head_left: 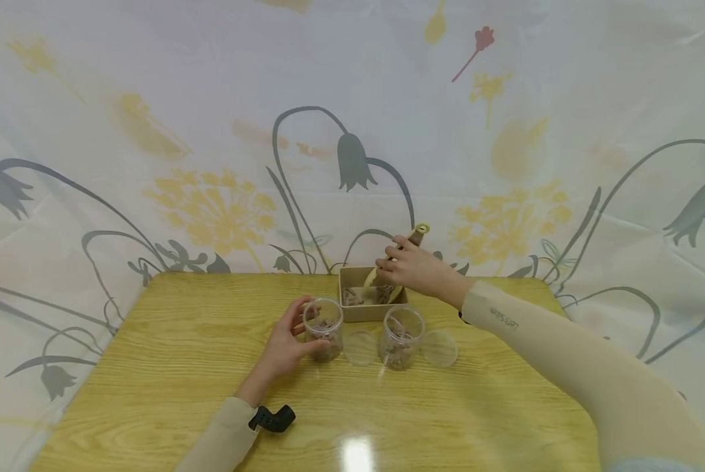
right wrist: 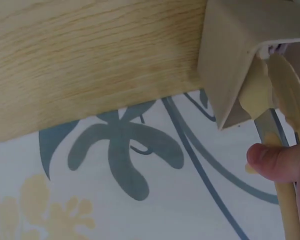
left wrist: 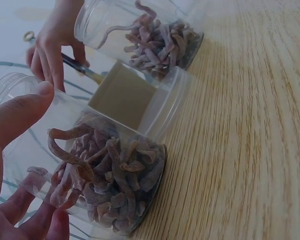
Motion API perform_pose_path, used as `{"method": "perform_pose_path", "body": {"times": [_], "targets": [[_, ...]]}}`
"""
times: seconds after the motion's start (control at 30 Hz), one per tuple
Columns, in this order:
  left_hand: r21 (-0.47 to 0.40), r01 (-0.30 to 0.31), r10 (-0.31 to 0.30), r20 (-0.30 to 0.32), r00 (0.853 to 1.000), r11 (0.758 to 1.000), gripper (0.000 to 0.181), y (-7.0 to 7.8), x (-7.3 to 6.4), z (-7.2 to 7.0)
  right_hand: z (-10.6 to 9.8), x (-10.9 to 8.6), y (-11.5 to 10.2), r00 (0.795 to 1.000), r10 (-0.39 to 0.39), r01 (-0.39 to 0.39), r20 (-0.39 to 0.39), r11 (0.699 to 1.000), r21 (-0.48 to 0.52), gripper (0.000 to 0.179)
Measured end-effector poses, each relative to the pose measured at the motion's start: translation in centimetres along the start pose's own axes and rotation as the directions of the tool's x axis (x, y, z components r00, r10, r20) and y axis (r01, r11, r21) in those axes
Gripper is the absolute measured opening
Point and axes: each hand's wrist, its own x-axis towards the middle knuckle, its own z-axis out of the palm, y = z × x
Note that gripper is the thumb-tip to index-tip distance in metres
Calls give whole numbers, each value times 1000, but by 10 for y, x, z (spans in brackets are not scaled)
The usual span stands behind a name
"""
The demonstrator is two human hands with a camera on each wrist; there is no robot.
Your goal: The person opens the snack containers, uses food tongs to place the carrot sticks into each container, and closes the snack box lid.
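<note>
My left hand (head_left: 286,341) grips a clear plastic jar (head_left: 324,342), thumb on the near side and fingers round the far side. Brownish, wrinkled dried strips (left wrist: 115,170) fill its lower part, one curling up along the wall. My right hand (head_left: 420,267) holds cream-coloured tongs (right wrist: 287,90) over a beige rectangular box (head_left: 371,313). The tongs' ends reach down inside this box, where more strips lie. Whether the tips pinch any strip cannot be made out. A second clear jar (head_left: 401,337), also with strips in it, stands uncovered to the right.
One round clear lid (head_left: 361,349) lies between the two jars. Another lid (head_left: 440,349) is right of the second jar. The wooden table (head_left: 170,367) ends at the back against a flower-patterned cloth (head_left: 211,131).
</note>
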Motion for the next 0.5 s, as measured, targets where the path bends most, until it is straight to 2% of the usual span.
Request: {"method": "perform_pose_path", "body": {"times": [0.17, 0.3, 0.5], "targets": [[-2, 0, 0, 3, 1000, 1000, 78, 0, 0, -1, 4, -2, 1, 998, 65, -65, 26, 998, 23, 40], [-6, -6, 6, 2, 1000, 1000, 78, 0, -1, 0, 7, 3, 4, 991, 93, -98, 93, 994, 56, 29], [-2, -16, 16, -1, 1000, 1000, 79, -1, -1, 1, 11, 8, 7, 979, 114, -141, 167, 977, 160, 13]]}}
